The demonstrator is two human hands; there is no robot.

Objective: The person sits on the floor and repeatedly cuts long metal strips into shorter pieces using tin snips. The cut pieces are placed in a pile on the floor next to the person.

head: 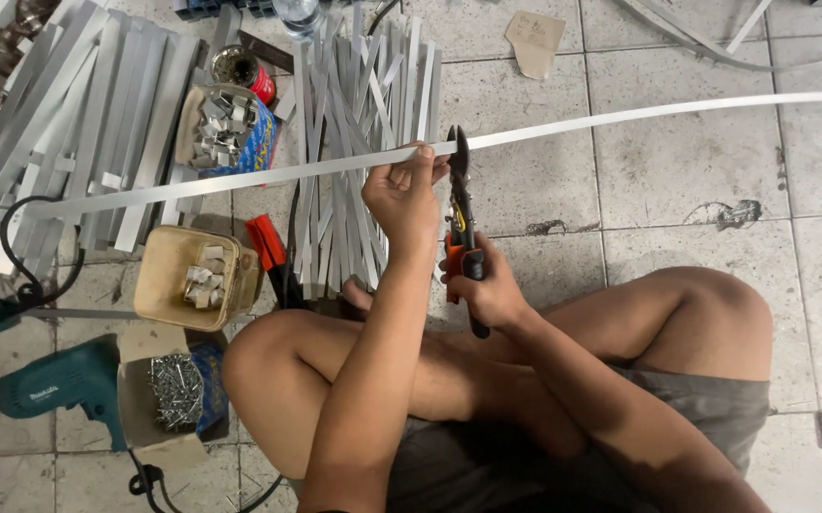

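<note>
Over the tiled floor, left hand (403, 198) pinched on a long metal strip (240, 180), right hand (487, 285) clamped around snips (461, 223). Blades at the strip beside the left fingers; bite hidden. Strip cut off at the right edge.

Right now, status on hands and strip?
Left hand pinching long metal strip. Right hand gripping tin snips, blades at strip. Nothing blocking the cut.

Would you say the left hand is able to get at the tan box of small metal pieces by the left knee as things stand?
Probably not at once: the left hand is pinching the long metal strip. The tan box itself lies open and unobstructed beside the knee.
</note>
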